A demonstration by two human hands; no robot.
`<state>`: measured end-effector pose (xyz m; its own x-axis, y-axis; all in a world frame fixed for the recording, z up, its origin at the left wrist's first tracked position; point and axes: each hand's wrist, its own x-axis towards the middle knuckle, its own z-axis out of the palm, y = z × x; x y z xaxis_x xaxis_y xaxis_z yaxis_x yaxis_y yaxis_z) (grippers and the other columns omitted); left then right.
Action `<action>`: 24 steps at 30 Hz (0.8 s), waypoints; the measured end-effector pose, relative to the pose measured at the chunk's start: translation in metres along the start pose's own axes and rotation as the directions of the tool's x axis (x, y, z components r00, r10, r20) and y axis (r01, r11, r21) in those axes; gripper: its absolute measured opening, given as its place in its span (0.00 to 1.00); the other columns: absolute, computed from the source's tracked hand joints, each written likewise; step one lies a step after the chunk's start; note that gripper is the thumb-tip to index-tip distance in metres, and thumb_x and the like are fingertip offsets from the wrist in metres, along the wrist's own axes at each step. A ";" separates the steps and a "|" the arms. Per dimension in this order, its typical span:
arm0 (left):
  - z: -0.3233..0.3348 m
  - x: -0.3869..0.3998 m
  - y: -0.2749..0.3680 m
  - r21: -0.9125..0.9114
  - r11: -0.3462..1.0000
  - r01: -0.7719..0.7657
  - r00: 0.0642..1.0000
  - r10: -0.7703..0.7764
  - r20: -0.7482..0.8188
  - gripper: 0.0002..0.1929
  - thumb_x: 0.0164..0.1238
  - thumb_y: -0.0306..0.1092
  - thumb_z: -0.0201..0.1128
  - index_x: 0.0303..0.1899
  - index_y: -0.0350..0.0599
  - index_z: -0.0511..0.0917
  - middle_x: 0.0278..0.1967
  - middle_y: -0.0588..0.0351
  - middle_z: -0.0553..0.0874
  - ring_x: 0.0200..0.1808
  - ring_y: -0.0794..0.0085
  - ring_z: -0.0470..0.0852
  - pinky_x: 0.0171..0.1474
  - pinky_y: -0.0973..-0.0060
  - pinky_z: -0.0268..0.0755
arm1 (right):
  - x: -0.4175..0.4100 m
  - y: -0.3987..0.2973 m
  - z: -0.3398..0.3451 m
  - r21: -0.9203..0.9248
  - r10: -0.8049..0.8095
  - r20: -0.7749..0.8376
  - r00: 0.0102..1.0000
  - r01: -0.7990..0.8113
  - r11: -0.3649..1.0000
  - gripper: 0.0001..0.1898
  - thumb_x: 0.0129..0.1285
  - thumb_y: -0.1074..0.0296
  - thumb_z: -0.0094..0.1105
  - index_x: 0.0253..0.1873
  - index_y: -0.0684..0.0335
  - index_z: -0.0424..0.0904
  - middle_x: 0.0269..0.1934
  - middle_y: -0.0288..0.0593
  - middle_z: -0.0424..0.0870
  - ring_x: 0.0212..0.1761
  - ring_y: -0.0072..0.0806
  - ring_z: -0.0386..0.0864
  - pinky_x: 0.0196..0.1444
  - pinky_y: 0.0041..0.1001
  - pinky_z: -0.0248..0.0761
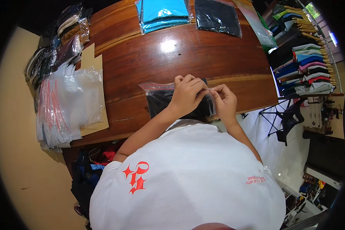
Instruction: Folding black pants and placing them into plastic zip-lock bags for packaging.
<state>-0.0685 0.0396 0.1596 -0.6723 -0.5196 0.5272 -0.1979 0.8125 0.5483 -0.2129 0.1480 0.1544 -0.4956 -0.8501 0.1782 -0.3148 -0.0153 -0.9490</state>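
A clear zip-seal plastic bag with a red line along its top lies before me at the near edge of the wooden table. Folded black fabric fills the bag. My left hand crosses over the bag, its thumb and fingers pinching the top edge near the right corner. Right beside it, my right hand pinches the same edge at the corner. The fingertips of both hands almost meet there. My left hand and forearm hide part of the bag's middle.
Many empty clear bags lie over brown cardboard at left. Bagged dark clothes are heaped behind them. Blue bagged garments and a black one sit at the far side. Shirts on hangers hang at right.
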 end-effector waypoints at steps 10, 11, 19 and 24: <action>-0.035 -0.022 -0.057 0.251 0.967 0.049 0.996 -0.065 0.056 0.06 0.66 0.39 0.70 0.36 0.53 0.82 0.41 0.67 0.85 0.51 0.68 0.79 0.57 0.58 0.58 | 0.015 0.027 -0.005 0.061 0.040 -0.114 0.993 -0.033 0.998 0.05 0.70 0.74 0.64 0.39 0.68 0.79 0.32 0.36 0.82 0.35 0.19 0.76 0.39 0.22 0.70; -0.038 -0.027 -0.066 0.268 0.961 0.068 0.994 -0.087 0.059 0.06 0.66 0.39 0.70 0.36 0.52 0.82 0.41 0.67 0.85 0.51 0.67 0.79 0.57 0.58 0.58 | 0.020 0.026 -0.007 0.007 0.027 -0.102 0.994 -0.026 1.000 0.06 0.72 0.73 0.63 0.39 0.68 0.78 0.31 0.33 0.82 0.35 0.17 0.75 0.38 0.22 0.70; -0.055 -0.071 -0.138 0.381 0.900 0.211 0.971 -0.238 0.025 0.05 0.66 0.39 0.69 0.37 0.53 0.82 0.40 0.66 0.84 0.51 0.66 0.79 0.57 0.56 0.59 | 0.067 0.106 0.001 -0.070 0.004 -0.134 0.991 -0.013 0.997 0.09 0.71 0.67 0.65 0.38 0.67 0.80 0.28 0.38 0.83 0.30 0.22 0.77 0.35 0.27 0.71; -0.048 -0.088 -0.161 0.403 0.854 0.328 0.932 -0.362 0.008 0.04 0.66 0.33 0.66 0.40 0.52 0.83 0.46 0.63 0.84 0.55 0.64 0.78 0.59 0.56 0.59 | 0.084 0.148 0.009 -0.245 0.062 -0.133 0.989 -0.094 0.965 0.09 0.71 0.66 0.63 0.41 0.66 0.80 0.35 0.45 0.86 0.38 0.35 0.82 0.43 0.35 0.73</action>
<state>0.0570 -0.0587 0.0562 -0.5608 -0.7764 0.2876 -0.6771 0.6300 0.3803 -0.2933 0.0697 0.0260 -0.6175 -0.7718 0.1515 -0.4556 0.1940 -0.8688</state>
